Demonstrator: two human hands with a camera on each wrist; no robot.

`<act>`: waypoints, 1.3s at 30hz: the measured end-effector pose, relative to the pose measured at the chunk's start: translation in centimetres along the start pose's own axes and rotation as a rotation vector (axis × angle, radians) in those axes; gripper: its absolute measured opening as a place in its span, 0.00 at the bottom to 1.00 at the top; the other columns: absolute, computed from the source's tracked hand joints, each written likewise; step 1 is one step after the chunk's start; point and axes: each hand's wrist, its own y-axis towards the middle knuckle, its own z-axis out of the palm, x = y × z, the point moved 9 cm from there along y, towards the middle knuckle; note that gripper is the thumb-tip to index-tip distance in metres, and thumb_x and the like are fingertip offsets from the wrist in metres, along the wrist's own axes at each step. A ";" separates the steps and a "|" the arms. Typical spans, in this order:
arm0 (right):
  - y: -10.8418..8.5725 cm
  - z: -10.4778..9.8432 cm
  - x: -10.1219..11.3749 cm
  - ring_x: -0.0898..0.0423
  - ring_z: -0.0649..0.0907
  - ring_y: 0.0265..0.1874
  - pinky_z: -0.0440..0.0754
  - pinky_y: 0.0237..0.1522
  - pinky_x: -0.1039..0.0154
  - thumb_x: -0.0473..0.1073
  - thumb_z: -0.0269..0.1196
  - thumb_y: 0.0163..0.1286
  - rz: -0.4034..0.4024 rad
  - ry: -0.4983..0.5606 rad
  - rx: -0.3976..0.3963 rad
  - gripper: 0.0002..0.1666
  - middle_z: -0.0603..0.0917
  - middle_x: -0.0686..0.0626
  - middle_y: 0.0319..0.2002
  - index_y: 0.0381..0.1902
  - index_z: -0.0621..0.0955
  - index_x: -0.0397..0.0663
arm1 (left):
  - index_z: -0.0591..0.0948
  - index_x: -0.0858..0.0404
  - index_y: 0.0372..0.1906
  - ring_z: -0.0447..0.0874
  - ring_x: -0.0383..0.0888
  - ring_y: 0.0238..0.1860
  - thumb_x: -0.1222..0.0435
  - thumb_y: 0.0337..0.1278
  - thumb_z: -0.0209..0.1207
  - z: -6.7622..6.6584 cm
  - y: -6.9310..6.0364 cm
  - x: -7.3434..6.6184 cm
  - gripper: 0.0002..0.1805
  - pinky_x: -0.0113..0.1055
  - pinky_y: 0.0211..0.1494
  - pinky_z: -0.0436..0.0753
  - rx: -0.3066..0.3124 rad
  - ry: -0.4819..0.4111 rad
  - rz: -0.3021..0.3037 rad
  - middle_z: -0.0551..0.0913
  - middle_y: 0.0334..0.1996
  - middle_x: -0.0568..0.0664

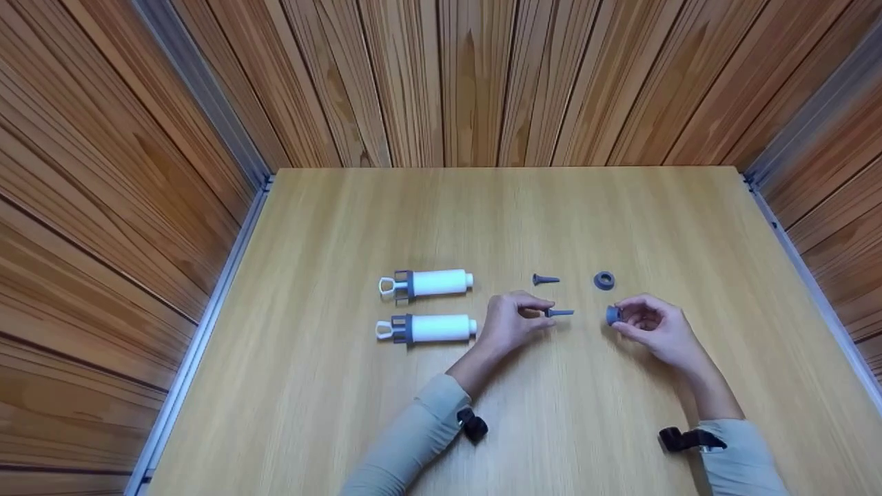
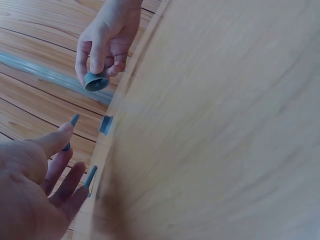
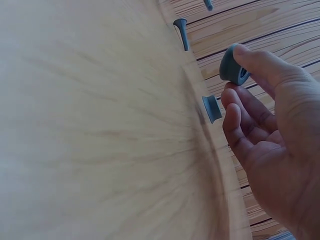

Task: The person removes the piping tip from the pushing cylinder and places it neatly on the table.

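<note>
My left hand (image 1: 511,320) pinches a small dark grey tapered nozzle (image 1: 563,313) between thumb and fingers, its thin end pointing right. In the left wrist view that nozzle (image 2: 74,120) pokes out past the thumb. A threaded-looking ring cap (image 1: 612,315) is pinched by my right hand (image 1: 658,329), raised over the table; the right wrist view shows the held cap (image 3: 231,66) side-on. Behind the hands lie a second nozzle (image 1: 546,280) and a second ring cap (image 1: 604,280), its hole facing up.
Two white pump cylinders with dark grey end pieces and white loop handles lie on the left, the far pump (image 1: 439,282) and the near pump (image 1: 441,328), close to my left wrist. Wooden walls and metal rails (image 1: 200,331) border the table (image 1: 331,220).
</note>
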 end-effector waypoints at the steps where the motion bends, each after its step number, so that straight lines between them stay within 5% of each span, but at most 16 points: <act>1: 0.0 0.0 -0.1 0.69 0.85 0.36 0.84 0.38 0.76 0.19 0.73 0.67 0.000 -0.006 0.005 0.20 0.89 0.65 0.40 0.56 0.85 0.23 | 0.96 0.59 0.52 0.96 0.46 0.49 0.69 0.61 0.80 0.0 0.0 0.0 0.14 0.25 0.53 0.90 -0.002 0.026 -0.002 0.98 0.48 0.53; 16: -0.1 0.5 -1.2 0.69 0.85 0.36 0.85 0.38 0.76 0.23 0.74 0.68 0.051 -0.066 0.071 0.19 0.88 0.64 0.41 0.56 0.85 0.26 | 0.98 0.48 0.49 0.88 0.38 0.51 0.61 0.57 0.84 0.1 0.4 1.0 0.14 0.31 0.57 0.81 -0.038 0.307 -0.055 0.98 0.48 0.39; 26: -0.2 0.9 -1.4 0.67 0.84 0.36 0.84 0.38 0.74 0.24 0.74 0.70 0.071 -0.084 0.116 0.19 0.88 0.60 0.41 0.57 0.85 0.27 | 0.98 0.48 0.47 0.81 0.37 0.51 0.62 0.57 0.85 0.0 0.1 1.5 0.14 0.28 0.52 0.78 -0.050 0.336 -0.097 0.98 0.47 0.39; 39: -0.2 0.9 -1.4 0.69 0.82 0.35 0.82 0.37 0.74 0.26 0.76 0.68 0.102 -0.155 0.141 0.19 0.89 0.53 0.42 0.56 0.86 0.28 | 0.98 0.48 0.47 0.84 0.39 0.54 0.63 0.56 0.85 0.1 0.2 1.6 0.14 0.29 0.57 0.80 -0.032 0.345 -0.069 0.98 0.48 0.38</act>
